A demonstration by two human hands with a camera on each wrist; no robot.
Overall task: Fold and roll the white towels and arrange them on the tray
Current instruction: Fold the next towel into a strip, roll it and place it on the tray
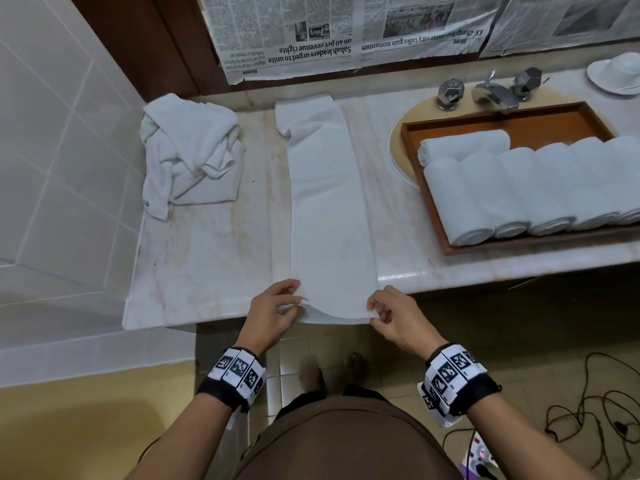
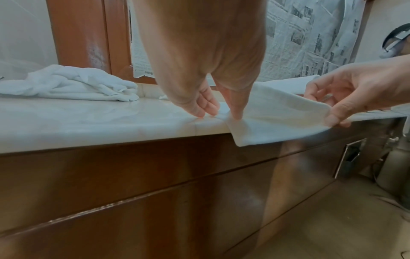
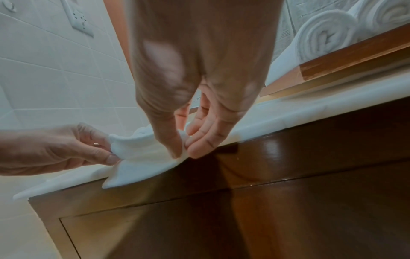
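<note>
A white towel [image 1: 329,209] folded into a long strip lies on the marble counter [image 1: 214,258], its near end hanging over the front edge. My left hand [image 1: 277,308] pinches the near left corner of the towel [image 2: 275,112], and my right hand [image 1: 388,313] pinches the near right corner [image 3: 142,157]. A wooden tray [image 1: 433,199] at the right holds several rolled white towels [image 1: 512,192], one lying crosswise behind the row. A crumpled pile of white towels [image 1: 190,157] sits at the back left.
A chrome tap with two handles [image 1: 491,91] stands behind the tray over the basin. A white cup on a saucer [image 1: 620,72] is at the far right. Newspaper [image 1: 311,32] covers the mirror. Cables [image 1: 588,410] lie on the tiled floor.
</note>
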